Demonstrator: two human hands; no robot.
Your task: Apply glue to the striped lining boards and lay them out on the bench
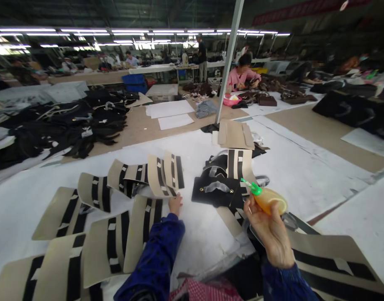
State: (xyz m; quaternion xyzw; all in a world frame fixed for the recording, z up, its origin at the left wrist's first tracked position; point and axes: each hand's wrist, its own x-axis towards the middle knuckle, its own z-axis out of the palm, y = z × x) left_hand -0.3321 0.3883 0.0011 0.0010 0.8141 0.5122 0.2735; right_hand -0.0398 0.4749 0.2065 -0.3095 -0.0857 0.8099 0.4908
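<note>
My right hand (pixel 270 230) is raised over the table, its thumb and fingers closed around a squeeze bottle (pixel 269 200) of amber liquid. The bottle has a green cap and a thin nozzle pointing up and left. Farther left, my left hand (pixel 175 205) has its fingers curled at the lower corner of a beige panel (pixel 157 173) with black strips. Several similar panels (pixel 104 248) lie in two rows beside my left arm. Between my hands sits a black bag piece (pixel 215 190) with a plastic-wrapped handle and metal eyelets.
Another beige panel (pixel 330 251) lies under my right forearm. Brown board pieces (pixel 236 134) are stacked beside a metal post (pixel 229 62). Black bag parts (pixel 94 110) are heaped at left. A person in pink (pixel 242 77) works across the table near brown pieces.
</note>
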